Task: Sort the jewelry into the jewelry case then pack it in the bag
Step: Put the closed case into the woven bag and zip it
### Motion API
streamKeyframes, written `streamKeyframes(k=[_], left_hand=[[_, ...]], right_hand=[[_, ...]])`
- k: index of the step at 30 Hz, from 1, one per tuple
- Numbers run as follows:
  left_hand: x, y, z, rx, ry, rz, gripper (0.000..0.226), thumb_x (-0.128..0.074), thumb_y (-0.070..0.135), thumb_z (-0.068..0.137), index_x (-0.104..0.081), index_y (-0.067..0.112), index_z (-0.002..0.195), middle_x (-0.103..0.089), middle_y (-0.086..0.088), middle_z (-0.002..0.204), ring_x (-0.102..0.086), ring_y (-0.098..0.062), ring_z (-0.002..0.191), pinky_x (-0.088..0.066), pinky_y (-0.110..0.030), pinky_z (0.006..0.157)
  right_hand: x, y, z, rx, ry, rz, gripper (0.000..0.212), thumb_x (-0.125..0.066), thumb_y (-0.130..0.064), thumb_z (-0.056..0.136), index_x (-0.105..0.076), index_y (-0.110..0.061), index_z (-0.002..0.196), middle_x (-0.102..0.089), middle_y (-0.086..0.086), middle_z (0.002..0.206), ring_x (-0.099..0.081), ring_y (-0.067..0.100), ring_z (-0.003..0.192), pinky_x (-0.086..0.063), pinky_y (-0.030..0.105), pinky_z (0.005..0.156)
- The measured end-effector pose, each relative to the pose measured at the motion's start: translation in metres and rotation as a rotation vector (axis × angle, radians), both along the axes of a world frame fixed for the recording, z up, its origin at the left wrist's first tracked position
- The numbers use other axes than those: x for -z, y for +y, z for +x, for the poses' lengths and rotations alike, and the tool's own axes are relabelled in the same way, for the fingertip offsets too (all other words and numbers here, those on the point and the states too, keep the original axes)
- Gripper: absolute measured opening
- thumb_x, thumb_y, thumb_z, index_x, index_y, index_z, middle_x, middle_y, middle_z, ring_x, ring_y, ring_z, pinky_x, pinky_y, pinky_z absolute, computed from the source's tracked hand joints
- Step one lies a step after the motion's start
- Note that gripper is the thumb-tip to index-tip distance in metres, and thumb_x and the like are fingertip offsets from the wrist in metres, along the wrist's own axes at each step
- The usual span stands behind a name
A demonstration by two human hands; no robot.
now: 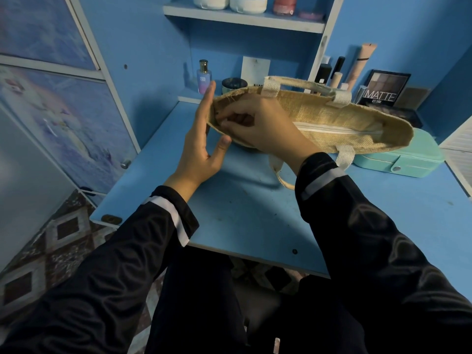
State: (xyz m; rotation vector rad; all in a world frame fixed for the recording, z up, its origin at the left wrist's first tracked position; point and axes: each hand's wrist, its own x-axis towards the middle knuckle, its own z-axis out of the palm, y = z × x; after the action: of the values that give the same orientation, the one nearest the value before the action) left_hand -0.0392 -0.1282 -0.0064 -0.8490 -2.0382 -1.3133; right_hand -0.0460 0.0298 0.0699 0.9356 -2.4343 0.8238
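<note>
Pinching the zipper end of the floppy tan jute bag [332, 111], right hand [260, 126] grips fabric, left hand [201, 146] braces flat-fingered; rigid teal jewelry case [413, 159] likely wants a two-sided grip.

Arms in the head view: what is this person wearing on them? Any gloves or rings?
The left sleeve and right sleeve are long, black and slightly shiny, each with a white band near the cuff. The left hand and right hand are bare: no gloves, and no rings show.

Blue tabletop [242, 213] beneath the fingers [229, 115], perfume bottle [203, 77] and dark jar [233, 84] just beyond them, MATTE eyeshadow palette [387, 86] well to their right, white containers [247, 3] on shelf [242, 19] above.
</note>
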Motion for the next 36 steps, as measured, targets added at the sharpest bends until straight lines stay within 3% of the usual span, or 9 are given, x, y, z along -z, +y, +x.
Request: streamKeyframes(k=[8,13,18,24,28,36], left_hand=[[0.002,0.000,-0.002,0.011,0.008,0.011,0.073,-0.051,0.027,0.100,-0.008,-0.005,0.150,-0.015,-0.028,0.159,-0.026,-0.042,0.145,-0.036,-0.064,0.107],[0.004,0.000,-0.004,-0.023,-0.015,0.011,0.071,-0.052,0.015,0.098,-0.009,-0.006,0.150,-0.017,-0.027,0.158,-0.027,-0.042,0.145,-0.034,-0.065,0.108],[0.003,-0.001,-0.003,-0.032,0.058,-0.017,0.054,-0.052,0.019,0.099,-0.027,0.013,0.146,-0.018,-0.026,0.159,-0.023,-0.042,0.147,-0.035,-0.067,0.106],[-0.004,0.002,0.001,-0.051,0.020,0.049,0.047,-0.052,0.031,0.100,-0.041,0.005,0.138,-0.027,-0.026,0.156,-0.023,-0.031,0.149,-0.028,-0.059,0.115],[-0.004,-0.001,0.002,-0.036,-0.017,0.076,0.046,-0.056,0.016,0.097,-0.041,0.007,0.139,-0.031,-0.022,0.156,-0.027,-0.029,0.147,-0.032,-0.060,0.113],[-0.003,-0.002,0.005,-0.039,0.003,0.057,0.048,-0.058,0.016,0.095,-0.042,0.009,0.140,-0.035,-0.018,0.154,-0.037,-0.033,0.142,-0.037,-0.061,0.108]], right_hand=[[0.001,-0.001,0.001,0.000,-0.014,-0.032,0.018,-0.065,-0.014,0.079,-0.077,-0.013,0.094,-0.069,0.000,0.088,-0.054,0.002,0.075,-0.039,0.003,0.070],[0.000,-0.001,0.002,0.013,-0.065,-0.027,0.013,-0.070,-0.011,0.081,-0.075,-0.012,0.092,-0.063,-0.008,0.085,-0.053,0.001,0.076,-0.037,0.002,0.070],[-0.002,0.002,0.004,0.043,-0.069,-0.050,0.015,-0.067,-0.007,0.081,-0.077,-0.011,0.092,-0.072,-0.001,0.087,-0.054,0.000,0.076,-0.036,-0.001,0.070],[-0.001,0.009,0.008,0.106,-0.070,-0.085,0.017,-0.066,-0.008,0.083,-0.078,-0.015,0.094,-0.073,-0.004,0.090,-0.052,-0.003,0.080,-0.034,-0.002,0.071],[-0.001,0.011,0.009,0.137,-0.081,-0.081,0.017,-0.067,-0.009,0.084,-0.078,-0.018,0.094,-0.074,-0.004,0.091,-0.056,0.003,0.081,-0.036,-0.001,0.071],[0.001,0.035,0.023,0.159,-0.108,-0.094,0.028,-0.059,0.002,0.083,-0.078,-0.016,0.095,-0.074,-0.004,0.097,-0.061,0.006,0.087,-0.040,0.002,0.075]])
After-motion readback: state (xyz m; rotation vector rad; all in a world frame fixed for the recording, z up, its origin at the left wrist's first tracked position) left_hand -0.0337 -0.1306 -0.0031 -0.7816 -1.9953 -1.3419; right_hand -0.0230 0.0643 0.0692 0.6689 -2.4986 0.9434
